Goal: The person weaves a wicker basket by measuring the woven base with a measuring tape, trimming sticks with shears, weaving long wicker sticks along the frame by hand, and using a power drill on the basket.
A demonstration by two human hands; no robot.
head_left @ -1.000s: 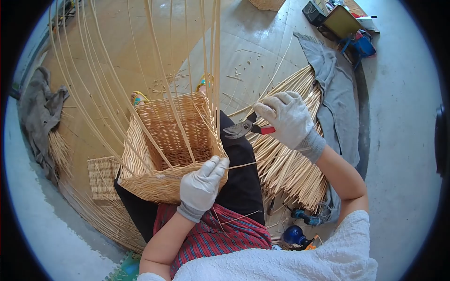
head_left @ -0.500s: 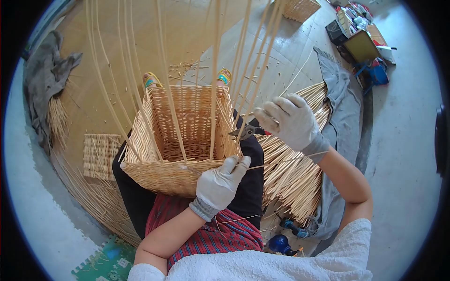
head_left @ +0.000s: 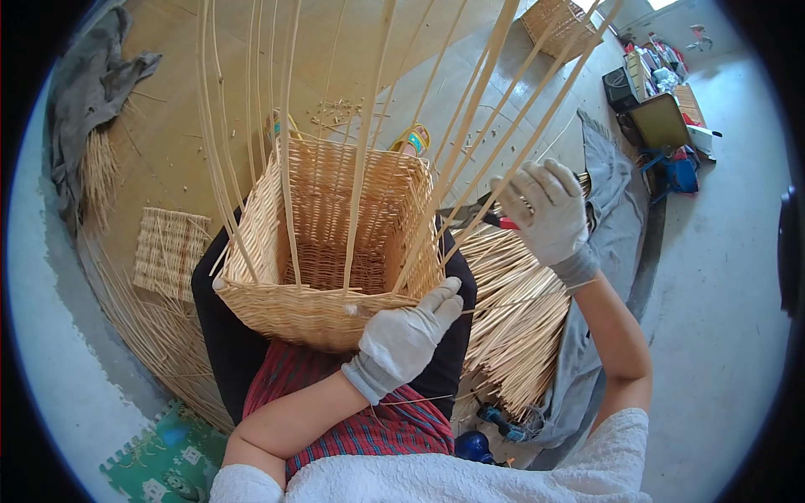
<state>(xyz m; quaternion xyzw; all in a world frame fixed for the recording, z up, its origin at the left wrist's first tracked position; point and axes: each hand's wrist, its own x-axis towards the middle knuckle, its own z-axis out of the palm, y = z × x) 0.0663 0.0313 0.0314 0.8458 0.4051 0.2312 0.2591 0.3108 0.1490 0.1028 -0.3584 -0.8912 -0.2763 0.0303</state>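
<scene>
A partly woven wicker basket (head_left: 293, 314) lies tilted across my lap, its open side facing up and away. Tall pale stakes (head_left: 358, 168) rise from its near edge. My left hand (head_left: 407, 342), in a whitish glove, grips the basket at its near right corner, fingers together; a thin willow rod (head_left: 511, 303) runs rightward from there. Right of the basket, my gloved right hand (head_left: 545, 214) is curled around the red handle of pruning shears (head_left: 464, 216). The blades point left, behind the stakes, and their tips are partly hidden.
A large bundle of willow rods (head_left: 520, 310) lies right of my legs on a grey cloth (head_left: 616, 193). Left are a flat woven panel (head_left: 172, 251) and loose rods. Another basket (head_left: 558, 29) stands ahead, near boxes and a blue bag (head_left: 673, 172).
My right hand and the shears have shifted right, away from the basket corner. The basket's rim appears turned slightly, and its stakes lean further right. My left hand stays at the corner.
</scene>
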